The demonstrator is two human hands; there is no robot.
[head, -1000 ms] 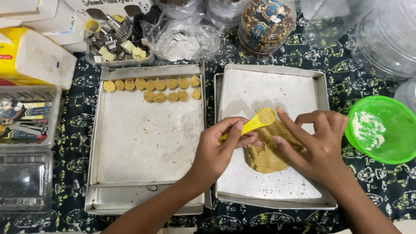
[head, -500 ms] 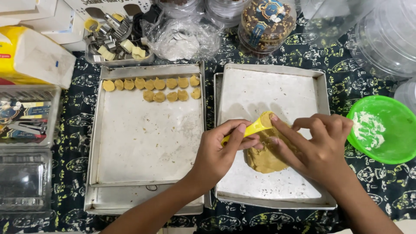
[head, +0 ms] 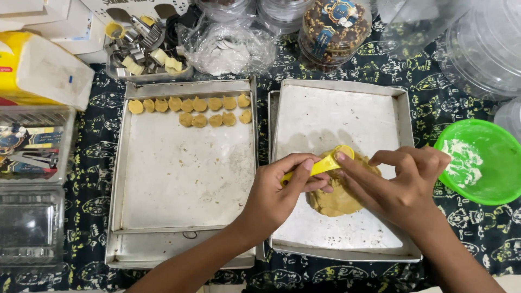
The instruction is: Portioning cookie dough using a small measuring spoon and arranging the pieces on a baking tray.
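My left hand (head: pixel 282 192) grips the handle of a small yellow measuring spoon (head: pixel 324 162) over the right metal tray (head: pixel 342 116). Fingers of my right hand (head: pixel 399 187) press at the spoon's bowl, where tan dough fills it. Under both hands a lump of tan cookie dough (head: pixel 336 198) lies on that tray, partly hidden by the fingers. On the left metal tray (head: pixel 184 179), several small round dough pieces (head: pixel 198 111) lie in two rows along the far edge.
A green bowl with flour (head: pixel 480 163) stands right of the trays. Behind are a tin of cookie cutters (head: pixel 144 51), a crumpled plastic bag (head: pixel 230 49), a jar of cookies (head: pixel 334 30) and clear tubs. At left lie a yellow packet (head: pixel 38 68) and clear plastic boxes (head: pixel 30 190).
Both hands and the spoon have shifted slightly toward me and to the right over the dough lump. My right fingers have moved onto the spoon's bowl.
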